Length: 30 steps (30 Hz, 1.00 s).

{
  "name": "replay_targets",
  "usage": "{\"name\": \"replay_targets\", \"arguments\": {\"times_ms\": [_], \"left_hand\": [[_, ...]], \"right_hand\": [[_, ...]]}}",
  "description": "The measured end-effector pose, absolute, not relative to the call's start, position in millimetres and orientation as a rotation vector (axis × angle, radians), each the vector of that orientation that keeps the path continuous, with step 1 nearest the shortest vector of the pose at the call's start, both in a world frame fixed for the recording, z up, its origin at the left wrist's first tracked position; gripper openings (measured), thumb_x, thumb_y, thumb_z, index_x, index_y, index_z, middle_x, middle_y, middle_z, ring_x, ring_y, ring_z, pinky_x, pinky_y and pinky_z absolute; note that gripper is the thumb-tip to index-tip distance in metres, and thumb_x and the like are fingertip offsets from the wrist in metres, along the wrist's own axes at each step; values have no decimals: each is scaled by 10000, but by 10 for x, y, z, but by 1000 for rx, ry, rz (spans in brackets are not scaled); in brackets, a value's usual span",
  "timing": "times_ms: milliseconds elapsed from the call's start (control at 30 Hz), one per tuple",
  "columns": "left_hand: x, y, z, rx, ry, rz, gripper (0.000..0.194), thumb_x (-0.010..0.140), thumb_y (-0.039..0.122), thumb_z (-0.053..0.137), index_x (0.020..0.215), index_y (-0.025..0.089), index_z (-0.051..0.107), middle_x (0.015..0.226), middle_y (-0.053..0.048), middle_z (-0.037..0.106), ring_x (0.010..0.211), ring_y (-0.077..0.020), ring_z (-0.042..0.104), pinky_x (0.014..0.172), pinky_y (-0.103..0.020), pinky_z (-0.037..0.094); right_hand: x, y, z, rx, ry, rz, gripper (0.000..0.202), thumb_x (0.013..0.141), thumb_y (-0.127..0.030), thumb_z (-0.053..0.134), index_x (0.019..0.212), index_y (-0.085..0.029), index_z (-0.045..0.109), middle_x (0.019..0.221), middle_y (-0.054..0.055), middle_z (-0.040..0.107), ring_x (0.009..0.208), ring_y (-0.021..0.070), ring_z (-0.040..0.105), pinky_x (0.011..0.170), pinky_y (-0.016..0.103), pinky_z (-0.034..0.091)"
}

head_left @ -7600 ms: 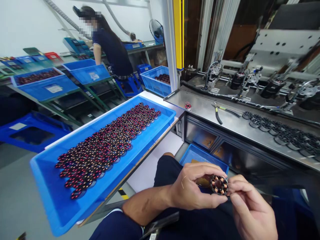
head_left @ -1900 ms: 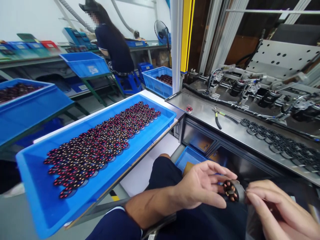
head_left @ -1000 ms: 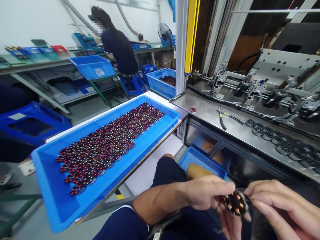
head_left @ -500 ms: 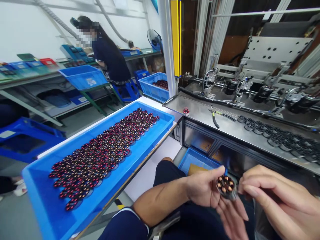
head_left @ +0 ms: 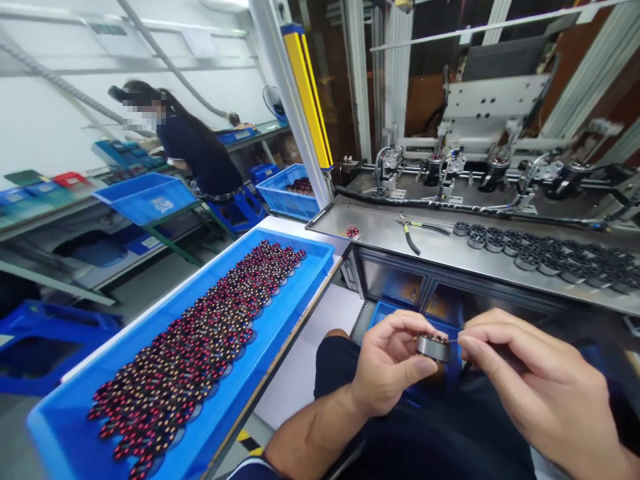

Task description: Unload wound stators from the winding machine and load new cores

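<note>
My left hand (head_left: pixel 387 363) holds a round motor part (head_left: pixel 433 348) with a silvery rim by its edge, tilted sideways, fingers behind and thumb in front. Just to its right, my right hand (head_left: pixel 530 373) is closed, thumb and index fingertip pinched beside the part; a thin strand seems to run between them, too small to name for sure. Left of my arms, a long blue tray (head_left: pixel 300 293) holds many round parts with red and copper-coloured windings (head_left: pixel 200 333).
Pliers (head_left: pixel 411 237) and a single red-wound part (head_left: pixel 353 233) lie on the metal bench (head_left: pixel 380 233). Rows of dark round parts (head_left: pixel 530 250) stand at its right, before a machine (head_left: pixel 495 100). A seated person (head_left: pixel 195 147) works at the back left, near blue crates (head_left: pixel 155 197).
My left hand has curled its fingers round the part and turned it from face-up to edge-on. My right hand has moved slightly left and up. The camera view has shifted.
</note>
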State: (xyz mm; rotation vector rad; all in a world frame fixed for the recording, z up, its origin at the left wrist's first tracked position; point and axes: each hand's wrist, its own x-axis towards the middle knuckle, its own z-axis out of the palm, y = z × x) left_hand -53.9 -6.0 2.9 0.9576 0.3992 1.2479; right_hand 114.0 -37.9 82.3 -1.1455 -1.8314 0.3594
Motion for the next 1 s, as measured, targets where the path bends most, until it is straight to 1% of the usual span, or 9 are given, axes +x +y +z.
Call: {"name": "replay_targets", "arguments": {"times_ms": [100, 267, 367, 467, 633, 700, 800, 900, 1000], "left_hand": [[-540, -18, 0, 1002, 406, 1308, 308, 695, 217, 882, 923, 211, 675, 1025, -18, 658, 1007, -192, 705, 925, -327, 546], [-524, 74, -44, 960, 457, 1277, 389, 616, 254, 929, 834, 194, 612, 1079, -15, 623, 1054, -218, 701, 924, -340, 542], [-508, 107, -51, 930, 425, 1235, 421, 587, 252, 940, 809, 185, 589, 1084, -20, 625, 1029, -213, 709, 894, -334, 556], [-501, 116, -23, 909, 391, 1195, 433, 571, 261, 949, 784, 173, 583, 1065, -25, 629, 1005, -210, 716, 890, -341, 567], [-522, 103, 57, 972, 352, 1145, 425, 547, 240, 956, 728, 149, 582, 1027, -45, 628, 999, -236, 715, 866, -379, 597], [-546, 107, 70, 1055, 317, 1090, 371, 594, 217, 931, 725, 146, 592, 1064, -67, 637, 985, -238, 721, 852, -386, 605], [-620, 132, 86, 1248, 276, 1129, 342, 621, 217, 922, 846, 167, 669, 1197, -109, 640, 1117, -264, 677, 978, -416, 553], [-733, 130, 146, 1451, 454, 1304, 645, 522, 271, 976, 1098, 200, 697, 1295, -125, 614, 1264, -283, 565, 1109, -400, 435], [-807, 55, 232, 1579, 615, 1108, 605, 603, 358, 937, 1131, 167, 711, 1105, -108, 703, 1043, -227, 640, 980, -331, 482]], "right_hand": [[1073, -415, 731, -1232, -1602, 538, 224, 936, -307, 639, 732, -217, 662, 687, -16, 642, 590, 90, 592, 552, 185, 479], [902, -493, 459, -1162, -1079, 1340, 408, 878, -500, 679, 649, -164, 648, 597, 13, 602, 534, 107, 556, 504, 208, 477], [824, -543, 338, -1036, -808, 1602, 403, 812, -507, 754, 675, -140, 662, 613, 22, 598, 540, 93, 519, 495, 199, 462], [818, -567, 291, -951, -727, 1688, 349, 802, -456, 783, 704, -136, 686, 628, 27, 601, 554, 89, 520, 500, 188, 465], [854, -554, 250, -725, -817, 1628, 363, 927, -500, 597, 941, -181, 771, 840, 98, 697, 727, 177, 649, 626, 296, 578], [849, -549, 222, -696, -866, 1617, 343, 956, -472, 554, 963, -207, 772, 829, 87, 703, 718, 173, 646, 645, 304, 585], [859, -541, 176, -755, -984, 1553, 337, 957, -474, 548, 979, -208, 753, 828, 85, 704, 722, 179, 650, 667, 310, 590], [924, -528, 144, -953, -1233, 1101, 266, 855, -398, 729, 1040, -207, 723, 924, 85, 713, 815, 196, 689, 710, 292, 596], [1017, -514, 130, -1017, -1531, 423, 319, 769, -182, 798, 1071, -206, 699, 975, 81, 695, 892, 207, 684, 735, 293, 593]]}}
